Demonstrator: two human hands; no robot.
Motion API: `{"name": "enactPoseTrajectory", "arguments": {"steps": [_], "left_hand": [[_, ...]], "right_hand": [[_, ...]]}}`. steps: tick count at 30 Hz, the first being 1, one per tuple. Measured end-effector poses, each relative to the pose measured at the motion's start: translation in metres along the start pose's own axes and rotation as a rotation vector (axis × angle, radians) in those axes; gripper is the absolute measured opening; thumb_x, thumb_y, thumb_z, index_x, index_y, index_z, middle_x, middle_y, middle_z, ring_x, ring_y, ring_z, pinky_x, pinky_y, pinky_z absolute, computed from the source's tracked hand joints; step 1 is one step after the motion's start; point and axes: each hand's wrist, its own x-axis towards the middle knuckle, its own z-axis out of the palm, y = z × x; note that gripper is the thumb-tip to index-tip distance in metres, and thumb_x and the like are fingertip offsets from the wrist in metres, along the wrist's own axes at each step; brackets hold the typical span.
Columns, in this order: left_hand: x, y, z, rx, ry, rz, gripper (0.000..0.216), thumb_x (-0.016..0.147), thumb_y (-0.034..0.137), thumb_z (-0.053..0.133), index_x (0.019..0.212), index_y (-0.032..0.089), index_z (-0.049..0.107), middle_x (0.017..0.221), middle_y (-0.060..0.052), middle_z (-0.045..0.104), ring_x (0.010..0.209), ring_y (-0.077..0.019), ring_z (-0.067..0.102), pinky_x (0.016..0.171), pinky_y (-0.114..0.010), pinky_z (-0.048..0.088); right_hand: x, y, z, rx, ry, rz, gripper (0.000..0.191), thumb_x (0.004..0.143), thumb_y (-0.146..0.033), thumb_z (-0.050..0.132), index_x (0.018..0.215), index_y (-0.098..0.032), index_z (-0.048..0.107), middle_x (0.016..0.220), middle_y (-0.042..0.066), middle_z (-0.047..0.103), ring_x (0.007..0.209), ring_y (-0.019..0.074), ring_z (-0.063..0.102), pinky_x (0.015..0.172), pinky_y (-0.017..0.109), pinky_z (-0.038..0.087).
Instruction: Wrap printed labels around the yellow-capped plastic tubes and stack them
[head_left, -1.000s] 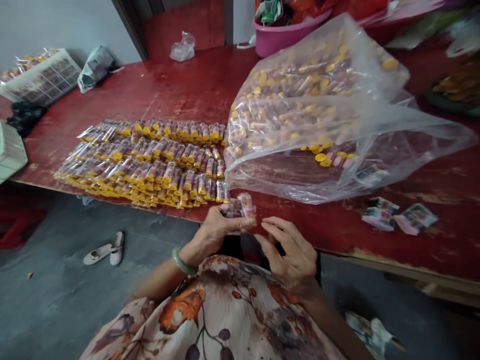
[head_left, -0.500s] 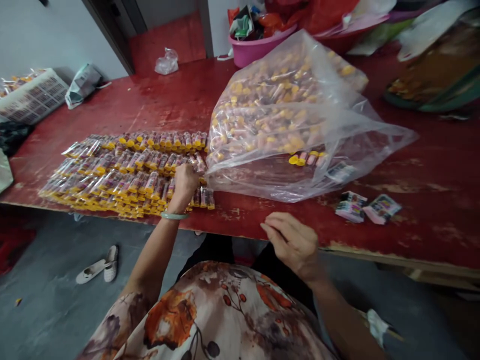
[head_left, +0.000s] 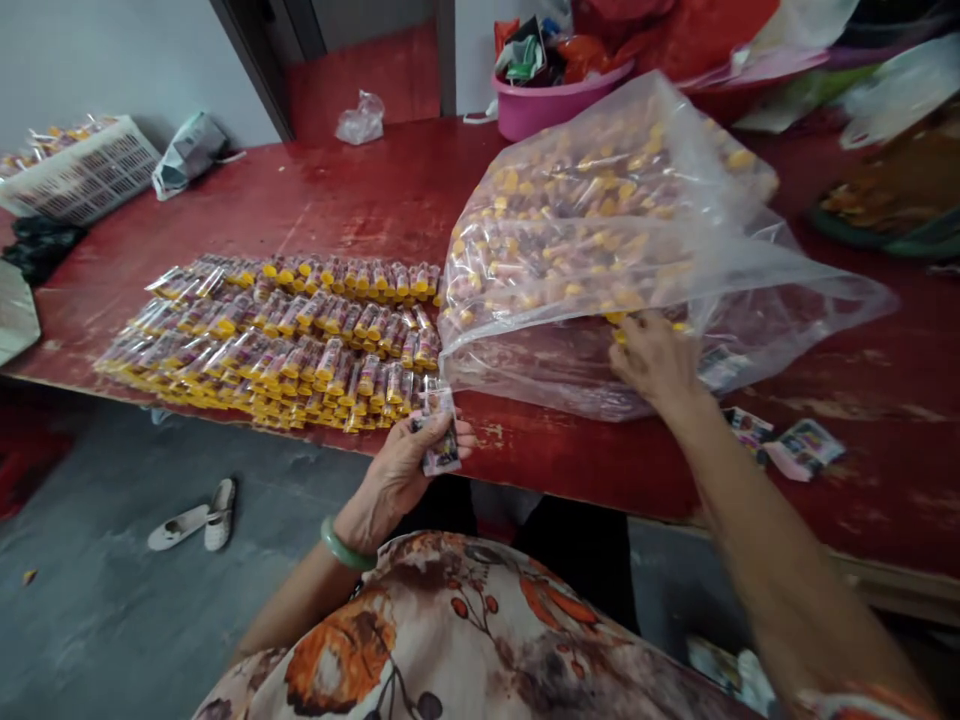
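My left hand [head_left: 401, 470] is closed on a small printed packet [head_left: 440, 440] at the red table's near edge, just in front of the rows of yellow-capped tubes [head_left: 300, 335]. My right hand [head_left: 656, 360] reaches into the mouth of a big clear plastic bag [head_left: 600, 230] full of loose yellow-capped tubes. Its fingers curl around tubes at the bag's opening. Whether they grip one is hidden by the hand's back.
The red table [head_left: 352, 195] carries a white basket [head_left: 79, 175] at far left, a pink basin [head_left: 551, 95] at the back and printed packets [head_left: 799, 445] at right. White shoes [head_left: 195, 520] lie on the grey floor.
My left hand left the tube rows and drew back to the table edge holding a packet. My right hand rose from the table edge into the bag's mouth.
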Motion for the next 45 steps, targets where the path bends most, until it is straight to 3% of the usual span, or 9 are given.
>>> {"name": "enactPoseTrajectory", "arguments": {"steps": [4, 10, 17, 23, 28, 32, 36, 41, 45], "left_hand": [[0.002, -0.016, 0.010, 0.002, -0.063, -0.060, 0.021, 0.069, 0.019, 0.079, 0.083, 0.009, 0.067, 0.074, -0.008, 0.072, 0.059, -0.0134, 0.067, 0.057, -0.022, 0.057], [0.013, -0.023, 0.021, -0.008, -0.097, -0.143, 0.016, 0.072, 0.017, 0.076, 0.084, 0.010, 0.066, 0.074, -0.007, 0.072, 0.060, -0.0144, 0.068, 0.057, -0.023, 0.057], [0.017, -0.035, 0.027, 0.025, -0.067, -0.176, 0.009, 0.074, 0.012, 0.070, 0.081, 0.010, 0.066, 0.070, -0.007, 0.071, 0.056, -0.0143, 0.067, 0.056, -0.024, 0.057], [0.018, -0.050, 0.041, 0.014, -0.099, -0.301, 0.014, 0.068, 0.006, 0.063, 0.081, 0.007, 0.067, 0.079, -0.013, 0.074, 0.064, -0.0203, 0.070, 0.064, -0.032, 0.060], [0.019, -0.050, 0.047, 0.073, -0.169, -0.287, 0.009, 0.071, 0.006, 0.065, 0.078, 0.005, 0.070, 0.076, -0.012, 0.074, 0.059, -0.0170, 0.068, 0.060, -0.026, 0.059], [0.019, -0.053, 0.046, 0.100, -0.151, -0.284, 0.007, 0.070, 0.006, 0.067, 0.077, 0.006, 0.069, 0.075, -0.010, 0.074, 0.058, -0.0159, 0.068, 0.059, -0.026, 0.058], [0.016, -0.063, 0.046, 0.125, -0.160, -0.302, 0.008, 0.069, 0.008, 0.068, 0.076, 0.007, 0.068, 0.074, -0.009, 0.073, 0.059, -0.0158, 0.067, 0.060, -0.026, 0.058], [0.010, -0.076, 0.058, 0.107, -0.184, -0.327, 0.012, 0.064, 0.011, 0.070, 0.073, 0.010, 0.063, 0.066, -0.004, 0.066, 0.056, -0.0137, 0.063, 0.056, -0.025, 0.054], [0.011, -0.081, 0.075, 0.035, -0.230, -0.269, 0.028, 0.066, 0.025, 0.078, 0.071, 0.015, 0.053, 0.059, 0.004, 0.053, 0.048, -0.0066, 0.051, 0.046, -0.018, 0.042]], "right_hand": [[-0.053, -0.037, -0.017, 0.276, 0.060, 0.107, 0.021, 0.085, -0.031, 0.044, 0.086, -0.019, 0.061, 0.089, 0.011, 0.064, 0.069, 0.0197, 0.057, 0.054, 0.032, 0.043], [-0.097, -0.085, -0.025, 1.338, -0.117, 0.355, 0.012, 0.076, -0.028, 0.063, 0.081, -0.017, 0.067, 0.093, 0.008, 0.065, 0.058, 0.0108, 0.050, 0.039, 0.022, 0.036], [-0.111, -0.071, -0.024, 1.282, -0.095, 0.345, 0.035, 0.078, -0.026, 0.068, 0.111, -0.023, 0.060, 0.092, 0.003, 0.065, 0.057, 0.0104, 0.051, 0.042, 0.023, 0.045], [-0.142, -0.080, -0.017, 0.976, 0.059, 0.146, 0.022, 0.090, -0.030, 0.054, 0.111, -0.025, 0.058, 0.121, 0.005, 0.052, 0.064, 0.0090, 0.061, 0.074, 0.035, 0.054], [-0.153, -0.065, -0.032, 0.748, 0.178, 0.218, 0.019, 0.089, -0.031, 0.057, 0.106, -0.025, 0.056, 0.096, 0.000, 0.058, 0.060, 0.0093, 0.062, 0.072, 0.033, 0.053], [-0.160, -0.027, -0.061, 0.803, 0.309, 0.464, 0.025, 0.077, -0.032, 0.072, 0.094, -0.022, 0.059, 0.075, -0.003, 0.061, 0.048, 0.0077, 0.051, 0.043, 0.021, 0.042], [-0.171, -0.008, -0.086, 0.944, 0.393, 0.501, 0.015, 0.075, -0.029, 0.073, 0.085, -0.019, 0.066, 0.079, 0.001, 0.066, 0.053, 0.0076, 0.051, 0.043, 0.019, 0.039], [-0.175, -0.035, -0.074, 1.242, 0.261, 0.453, 0.025, 0.076, -0.029, 0.071, 0.100, -0.023, 0.067, 0.077, 0.000, 0.064, 0.059, 0.0110, 0.057, 0.055, 0.026, 0.050], [-0.161, -0.063, -0.047, 1.541, 0.274, 0.566, 0.017, 0.070, -0.032, 0.074, 0.083, -0.024, 0.066, 0.075, -0.002, 0.061, 0.059, 0.0084, 0.052, 0.057, 0.024, 0.052]]}}
